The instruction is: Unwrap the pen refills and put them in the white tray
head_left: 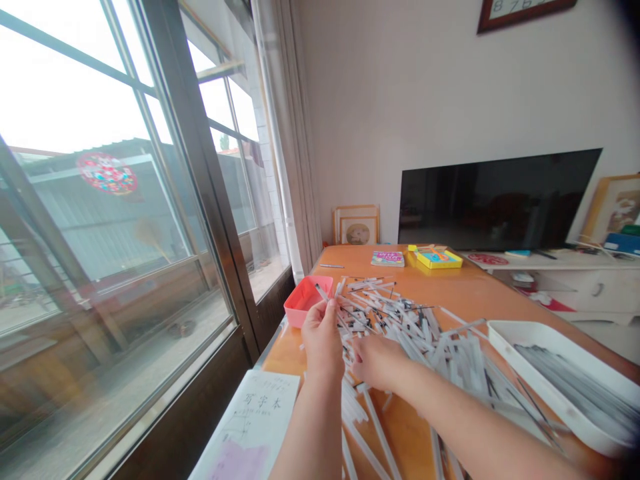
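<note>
My left hand point(323, 330) is raised near the pink container, its thumb and fingers pinched on a slim whitish pen tube point(321, 291) with a dark end. Lower and to the right, my right hand point(379, 361) reaches in over the pile, its fingers curled. Whatever those fingers hold, if anything, is hidden. Around and beyond both hands spreads a loose heap of translucent white pen tubes point(417, 333), many with black ends. The pink plastic container point(295, 317) stands just left of my left hand, at the table's edge.
On the right, a white tray point(500, 331) holds many thin dark rods. A notebook point(265, 400) lies at the left edge by the glass door. Farther back on the wooden table point(345, 257) are a purple booklet point(387, 259), a yellow box point(440, 259) and a pen point(332, 266).
</note>
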The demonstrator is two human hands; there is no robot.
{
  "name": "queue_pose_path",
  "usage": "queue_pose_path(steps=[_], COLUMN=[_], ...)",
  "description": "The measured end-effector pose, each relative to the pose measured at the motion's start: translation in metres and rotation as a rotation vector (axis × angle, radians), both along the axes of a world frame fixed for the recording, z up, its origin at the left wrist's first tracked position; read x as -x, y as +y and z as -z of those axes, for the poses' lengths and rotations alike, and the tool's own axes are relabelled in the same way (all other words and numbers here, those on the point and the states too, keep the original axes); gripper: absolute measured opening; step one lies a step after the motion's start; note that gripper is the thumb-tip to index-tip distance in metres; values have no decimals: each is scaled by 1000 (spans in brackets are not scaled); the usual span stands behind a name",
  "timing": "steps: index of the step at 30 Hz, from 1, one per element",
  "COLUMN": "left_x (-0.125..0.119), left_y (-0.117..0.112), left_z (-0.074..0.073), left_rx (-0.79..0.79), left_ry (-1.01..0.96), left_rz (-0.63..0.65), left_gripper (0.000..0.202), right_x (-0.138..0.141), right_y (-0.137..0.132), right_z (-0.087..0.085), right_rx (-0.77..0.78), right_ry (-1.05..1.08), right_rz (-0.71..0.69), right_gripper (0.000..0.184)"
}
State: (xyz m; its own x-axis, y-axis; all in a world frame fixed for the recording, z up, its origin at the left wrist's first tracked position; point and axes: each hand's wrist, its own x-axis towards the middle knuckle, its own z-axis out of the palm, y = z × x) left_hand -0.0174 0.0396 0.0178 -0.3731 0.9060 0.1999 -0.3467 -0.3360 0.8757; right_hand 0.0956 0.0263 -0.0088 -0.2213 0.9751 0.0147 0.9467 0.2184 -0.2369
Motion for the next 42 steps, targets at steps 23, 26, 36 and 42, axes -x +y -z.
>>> queue_pose_path(steps=[23,26,36,42], left_x=[-18,-25,-40,-42], left_y=[-6,-9,-11,-10], left_z=[3,4,10,13], left_rx=[42,22,56,69], left_ry=[-8,13,7,28], left_rz=[176,235,321,340], left_gripper=[42,40,39,38], right_x=[-66,-74,-84,-81], right_y=[-37,-41,-42,-41], right_z=[3,6,4,7], right_rx=[-173,-206,-236,-244], right_ry=[620,664,717,724], right_rz=[-19,19,79,76], right_gripper=[11,16,20,20])
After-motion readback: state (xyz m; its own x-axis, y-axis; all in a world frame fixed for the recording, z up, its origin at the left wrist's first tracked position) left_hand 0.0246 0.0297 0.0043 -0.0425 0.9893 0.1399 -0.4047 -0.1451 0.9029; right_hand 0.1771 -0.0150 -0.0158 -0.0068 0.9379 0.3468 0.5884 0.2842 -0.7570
